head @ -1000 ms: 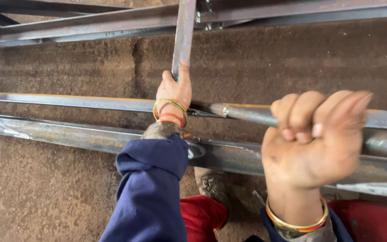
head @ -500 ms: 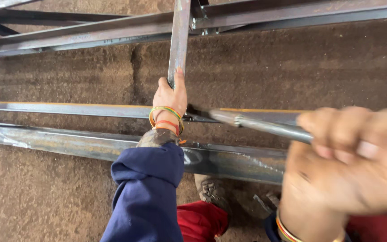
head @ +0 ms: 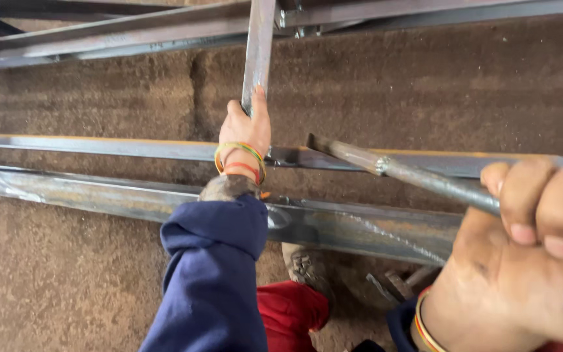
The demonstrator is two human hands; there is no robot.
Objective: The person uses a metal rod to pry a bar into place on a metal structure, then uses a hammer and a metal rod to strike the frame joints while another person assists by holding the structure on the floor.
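Two hands gripped steel: the left hand [head: 245, 127] clasped the upright grey flat steel bar [head: 259, 52]; the right hand [head: 529, 254] clenched a ribbed grey steel rod [head: 399, 171], its tip left of those fingers, liable to slip and strike the left wrist.

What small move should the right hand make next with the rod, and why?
Probably lower the rod tip toward the joint beside the left hand. The right hand grips it raised above the long bar, while the left hand steadies the upright bar.
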